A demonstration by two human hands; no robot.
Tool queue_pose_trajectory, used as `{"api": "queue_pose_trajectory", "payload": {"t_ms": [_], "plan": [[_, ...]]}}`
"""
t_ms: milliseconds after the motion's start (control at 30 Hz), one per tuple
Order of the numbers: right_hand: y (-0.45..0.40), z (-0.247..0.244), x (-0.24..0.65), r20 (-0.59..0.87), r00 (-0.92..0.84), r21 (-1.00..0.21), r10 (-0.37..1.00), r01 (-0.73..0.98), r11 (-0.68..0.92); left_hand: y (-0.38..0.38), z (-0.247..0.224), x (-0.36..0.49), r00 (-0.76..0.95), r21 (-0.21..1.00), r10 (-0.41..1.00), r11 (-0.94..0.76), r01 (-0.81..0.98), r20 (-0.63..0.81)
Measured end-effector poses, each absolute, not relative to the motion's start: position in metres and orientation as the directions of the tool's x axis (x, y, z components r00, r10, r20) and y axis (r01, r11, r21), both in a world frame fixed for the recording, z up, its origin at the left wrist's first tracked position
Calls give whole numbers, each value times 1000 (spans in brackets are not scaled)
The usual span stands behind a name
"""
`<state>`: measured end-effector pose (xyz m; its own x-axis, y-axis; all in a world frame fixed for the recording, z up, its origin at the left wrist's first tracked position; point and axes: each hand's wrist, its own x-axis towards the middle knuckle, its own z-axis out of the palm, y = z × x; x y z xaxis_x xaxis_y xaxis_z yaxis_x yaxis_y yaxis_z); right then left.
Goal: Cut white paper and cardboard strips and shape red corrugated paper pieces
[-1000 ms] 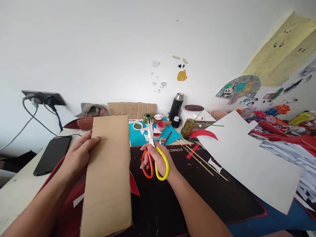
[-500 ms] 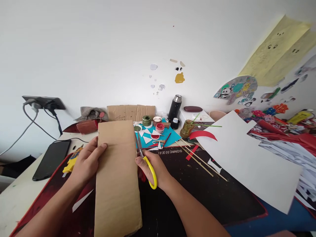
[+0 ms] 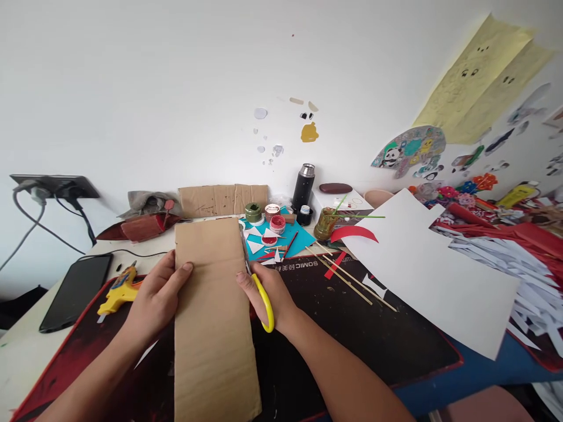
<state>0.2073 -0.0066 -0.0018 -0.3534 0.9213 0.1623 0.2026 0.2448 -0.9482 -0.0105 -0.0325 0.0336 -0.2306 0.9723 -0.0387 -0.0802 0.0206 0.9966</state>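
Note:
A long brown piece of cardboard (image 3: 213,316) is held up over the dark desk mat. My left hand (image 3: 160,287) grips its left edge, thumb on the front face and fingers behind. In my right hand (image 3: 275,293) is a pair of scissors with yellow handles (image 3: 266,308), thumb through one loop. The scissor blades point away from me and lie along the cardboard's upper right edge, looking nearly closed. Part of the blades is hidden, so I cannot tell how deep they sit in the board.
A yellow glue gun (image 3: 118,293) and a black phone (image 3: 75,292) lie at left. Paint jars (image 3: 253,214) stand on blue paper (image 3: 297,237) behind, near a black flask (image 3: 303,187). Wooden sticks (image 3: 352,281) and a large white sheet (image 3: 440,275) are at right.
The scissor blades have come closer together and lie nearer the cardboard's edge. The view has turned slightly right, showing more of the glue gun. Both hands keep their holds.

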Motion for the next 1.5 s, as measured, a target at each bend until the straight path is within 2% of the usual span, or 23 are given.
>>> {"api": "queue_pose_trajectory", "payload": {"t_ms": [233,667,733,900,967,1100,1300,1500], "plan": [[-8,2,206,141,-341,-955,929,201,218,-34,38,-11,-233,999,972,32,-25,-37],[-9,-4,202,146,-291,-972,945,134,191,-33,36,-10,-220,998,974,42,-49,-52],[-11,-4,199,123,-284,-985,951,81,152,-34,36,-9,-221,997,974,45,-66,-58],[-13,0,195,-72,-311,-991,948,-87,-104,-35,37,-9,-232,996,971,43,-78,-60],[-11,4,196,-80,-296,-981,952,-143,-127,-35,38,-10,-261,997,964,36,-70,-53],[-7,11,201,-44,-305,-985,951,-146,-92,-35,40,-11,-318,993,945,47,-107,-79],[-7,10,204,43,-317,-999,947,14,50,-36,46,-13,-353,980,928,50,-193,-117],[-7,6,207,136,-427,-990,894,-16,143,-35,46,-19,-386,973,915,23,-231,-113]]}}
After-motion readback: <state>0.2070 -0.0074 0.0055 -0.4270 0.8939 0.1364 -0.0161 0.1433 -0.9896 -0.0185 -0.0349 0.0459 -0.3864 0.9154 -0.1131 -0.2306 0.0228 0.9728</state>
